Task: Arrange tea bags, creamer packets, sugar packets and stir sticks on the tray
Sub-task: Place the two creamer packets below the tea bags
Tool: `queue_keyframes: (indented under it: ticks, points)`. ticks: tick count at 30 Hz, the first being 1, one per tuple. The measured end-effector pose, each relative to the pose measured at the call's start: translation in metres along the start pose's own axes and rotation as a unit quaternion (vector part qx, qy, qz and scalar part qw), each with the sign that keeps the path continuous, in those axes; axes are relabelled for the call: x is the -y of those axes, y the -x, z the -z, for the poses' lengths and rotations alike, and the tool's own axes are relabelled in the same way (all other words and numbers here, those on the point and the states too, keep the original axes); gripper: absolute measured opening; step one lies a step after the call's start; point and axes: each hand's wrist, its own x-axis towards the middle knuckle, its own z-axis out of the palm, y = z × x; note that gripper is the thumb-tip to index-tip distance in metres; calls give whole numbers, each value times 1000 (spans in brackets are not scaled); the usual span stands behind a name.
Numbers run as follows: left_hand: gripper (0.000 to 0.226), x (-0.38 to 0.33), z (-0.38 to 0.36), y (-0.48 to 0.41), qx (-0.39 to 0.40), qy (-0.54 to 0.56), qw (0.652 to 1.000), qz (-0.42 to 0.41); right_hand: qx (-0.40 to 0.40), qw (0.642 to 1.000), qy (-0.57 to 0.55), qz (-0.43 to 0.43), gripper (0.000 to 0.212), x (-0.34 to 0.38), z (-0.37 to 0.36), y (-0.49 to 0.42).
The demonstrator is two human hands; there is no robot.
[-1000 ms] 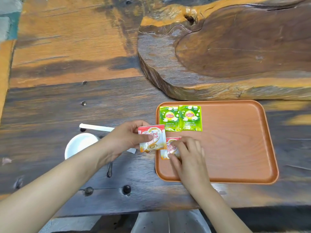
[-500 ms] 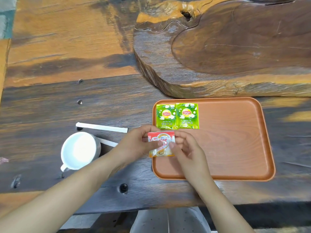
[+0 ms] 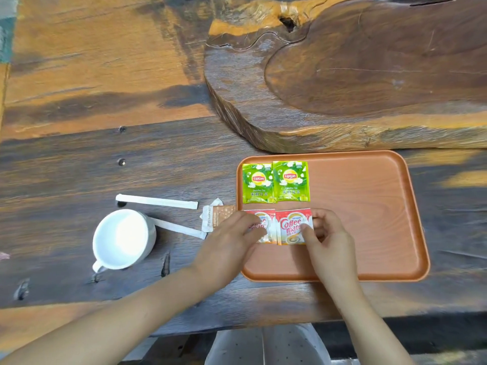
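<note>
My right hand (image 3: 326, 238) pinches the right creamer packet (image 3: 292, 226) flat on the tray (image 3: 369, 206); my left hand (image 3: 232, 238) presses its twin (image 3: 259, 225) beside it. The sugar packets (image 3: 218, 214) lie just left of my left fingers, long axis across me, so that hand is nearer.

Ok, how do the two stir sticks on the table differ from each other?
The far stir stick lies fully in view, clear of the cup. The near stir stick has its left end hidden behind the cup and tilts more steeply. Both are white paper-wrapped sticks lying flat on the table, left of the tray.
</note>
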Motion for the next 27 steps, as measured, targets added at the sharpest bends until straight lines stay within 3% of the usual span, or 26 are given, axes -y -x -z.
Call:
queue_keyframes:
  ticks: [4,8,11,16,27]
  points:
    - [18,1,1,-1,0,-2,1000,2,-17,998,57,31,27,2,-2,1]
    - [21,1,0,-2,11,-3,1000,6,-42,999,-19,24,35,4,1,2]
    - [20,1,0,-2,11,-5,1000,7,-15,999,-33,6,33,2,0,-2]
    - [20,-1,0,-2,7,-5,1000,11,-13,997,78,24,17,0,-4,1]
    - [21,-2,5,4,10,6,1000,11,-59,964,252,55,16,8,-11,3]
